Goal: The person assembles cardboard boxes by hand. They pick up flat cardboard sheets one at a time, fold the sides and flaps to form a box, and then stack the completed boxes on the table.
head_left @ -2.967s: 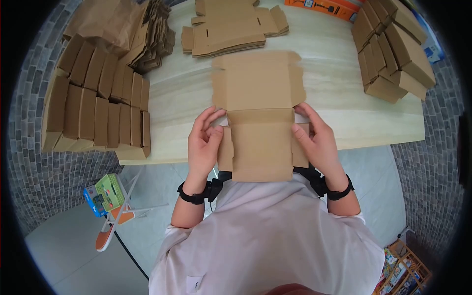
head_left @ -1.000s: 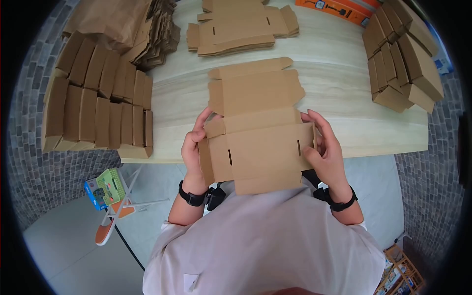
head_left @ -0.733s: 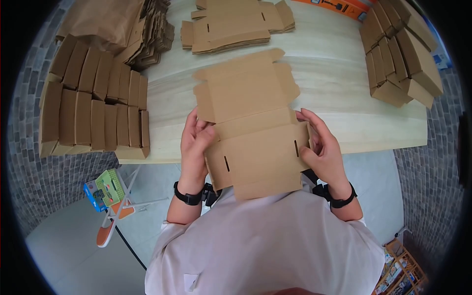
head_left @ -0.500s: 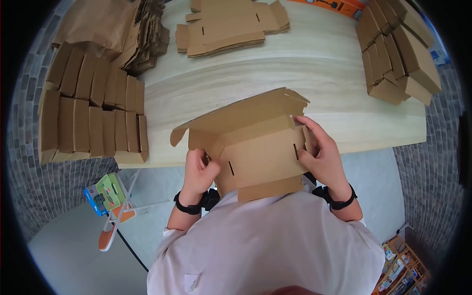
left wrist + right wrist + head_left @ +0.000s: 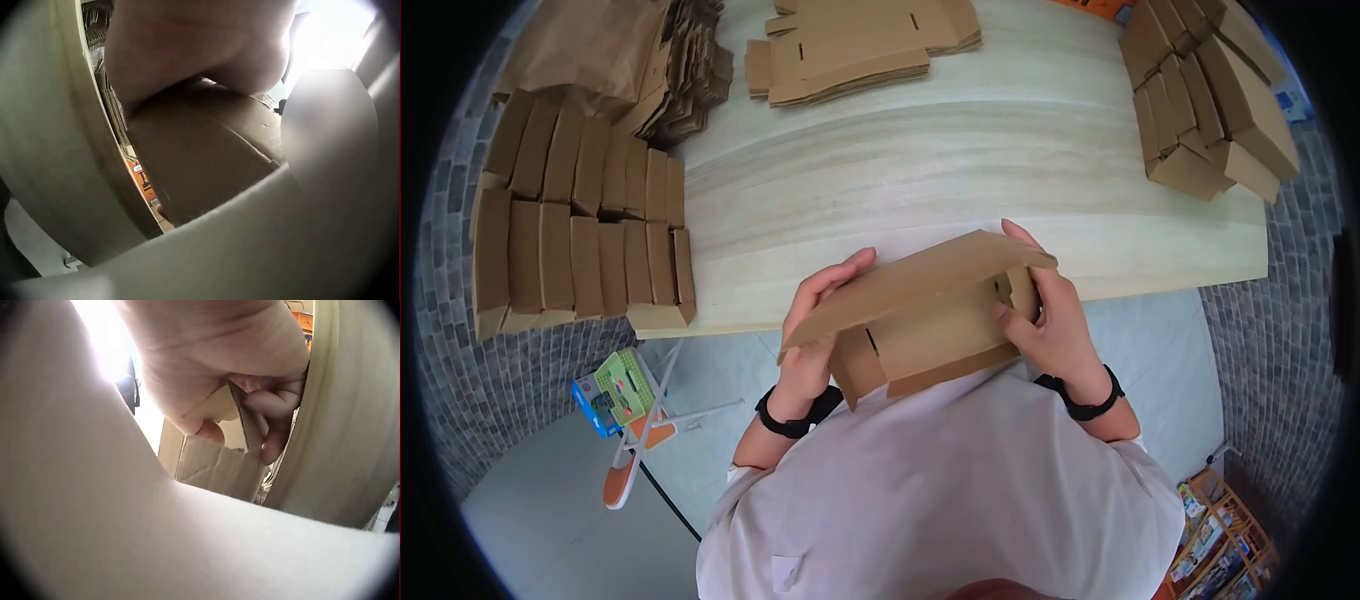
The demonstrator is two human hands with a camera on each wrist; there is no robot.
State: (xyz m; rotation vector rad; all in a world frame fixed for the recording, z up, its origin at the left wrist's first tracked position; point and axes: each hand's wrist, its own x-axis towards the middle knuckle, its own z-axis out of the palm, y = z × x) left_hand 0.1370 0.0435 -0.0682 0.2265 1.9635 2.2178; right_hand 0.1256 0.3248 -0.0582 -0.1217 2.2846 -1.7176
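A partly folded cardboard box (image 5: 945, 340) is held at the table's front edge, against the shirt, its lid panel (image 5: 910, 285) tilted over the slotted base. At its left end my left hand (image 5: 810, 330) grips the side, thumb partly hidden by the lid. My right hand (image 5: 1055, 320) pinches the right side flap, thumb inside the box and fingers outside. In the right wrist view the right hand (image 5: 219, 356) has its fingers curled round a cardboard edge (image 5: 247, 419). The left wrist view shows the left hand (image 5: 200, 50) against a cardboard panel (image 5: 194, 156).
Folded boxes (image 5: 580, 230) stand in rows at the left, with a pile of flat cardboard (image 5: 690, 75) behind them. Another stack of flat blanks (image 5: 850, 50) lies at the back. More boxes (image 5: 1200, 110) are at the right. A folding stool (image 5: 625, 470) stands on the floor.
The far panel has swung up and toward the body, over the base. The left hand has shifted to the box's outer left side; the right hand has stayed on the right flap.
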